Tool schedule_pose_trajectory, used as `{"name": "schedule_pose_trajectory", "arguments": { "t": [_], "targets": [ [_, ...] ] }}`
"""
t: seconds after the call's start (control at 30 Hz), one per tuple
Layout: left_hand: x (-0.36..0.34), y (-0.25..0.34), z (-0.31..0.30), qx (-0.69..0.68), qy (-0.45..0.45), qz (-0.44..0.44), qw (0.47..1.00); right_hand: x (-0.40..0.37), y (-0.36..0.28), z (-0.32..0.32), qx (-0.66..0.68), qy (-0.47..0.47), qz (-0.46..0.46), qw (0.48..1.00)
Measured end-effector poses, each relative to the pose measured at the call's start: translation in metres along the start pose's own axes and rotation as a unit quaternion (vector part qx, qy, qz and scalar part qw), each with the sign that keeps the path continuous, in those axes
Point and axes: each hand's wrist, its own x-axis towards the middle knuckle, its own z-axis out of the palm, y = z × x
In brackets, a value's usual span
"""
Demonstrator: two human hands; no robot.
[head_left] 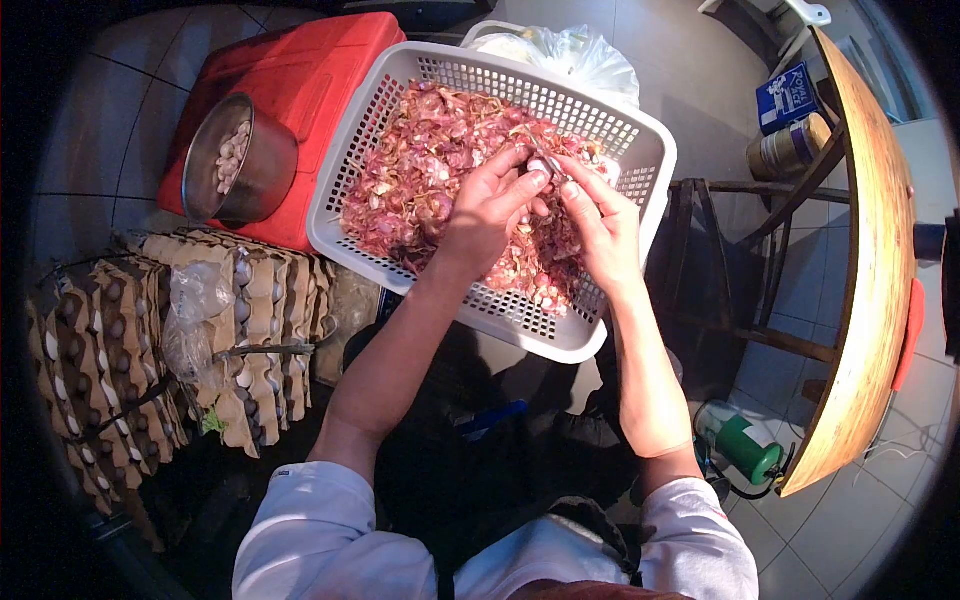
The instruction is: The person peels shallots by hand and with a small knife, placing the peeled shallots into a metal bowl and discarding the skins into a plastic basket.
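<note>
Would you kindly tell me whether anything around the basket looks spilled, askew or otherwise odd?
Nothing clearly stands out. The reddish peels lie inside the basket. The pot on the red box and the wooden table seem to lean, though that may just be lens distortion.

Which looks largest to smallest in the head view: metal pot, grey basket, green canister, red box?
1. Grey basket
2. Red box, partly hidden
3. Metal pot
4. Green canister

That's apparent size only.
</note>
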Motion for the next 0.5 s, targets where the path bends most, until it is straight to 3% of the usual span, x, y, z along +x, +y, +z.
{"name": "schedule_pose_trajectory", "arguments": {
  "t": [0.13, 0.23, 0.37, 0.5],
  "targets": [
    [0.000, 0.003, 0.000, -0.004, 0.016, -0.006, 1.000, 0.006, 0.010, -0.004, 0.111, 0.068, 0.049, 0.990],
    [0.001, 0.000, 0.004, -0.003, 0.043, 0.015, 0.999, 0.006, 0.007, -0.005, 0.122, 0.059, 0.046, 0.990],
    [0.002, -0.004, -0.008, 0.040, 0.021, 0.009, 0.999, 0.005, 0.005, -0.008, -0.053, -0.013, -0.051, 0.997],
    [0.002, -0.005, -0.007, 0.051, 0.019, 0.015, 0.998, 0.002, -0.002, -0.003, -0.085, -0.027, -0.055, 0.994]
  ]
}}
